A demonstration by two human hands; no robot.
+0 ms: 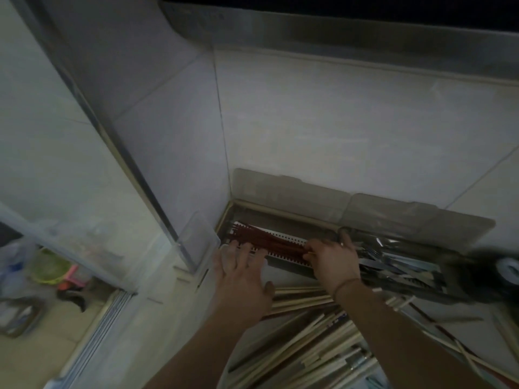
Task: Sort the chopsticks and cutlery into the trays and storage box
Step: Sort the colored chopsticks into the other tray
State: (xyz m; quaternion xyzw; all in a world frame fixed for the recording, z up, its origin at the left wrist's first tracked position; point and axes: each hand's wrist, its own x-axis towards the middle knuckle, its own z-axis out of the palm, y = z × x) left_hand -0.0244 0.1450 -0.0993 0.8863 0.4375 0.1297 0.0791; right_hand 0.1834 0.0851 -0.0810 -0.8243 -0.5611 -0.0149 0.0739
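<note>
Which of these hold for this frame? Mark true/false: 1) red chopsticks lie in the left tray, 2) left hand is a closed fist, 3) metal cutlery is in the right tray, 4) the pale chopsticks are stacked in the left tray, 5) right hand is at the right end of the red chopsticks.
1. True: the red chopsticks lie in the left tray.
2. False: the left hand has straight, spread fingers.
3. True: metal cutlery fills the right tray.
4. False: the pale chopsticks lie loose in a pile nearer the camera.
5. True: the right hand grips that end.
</note>
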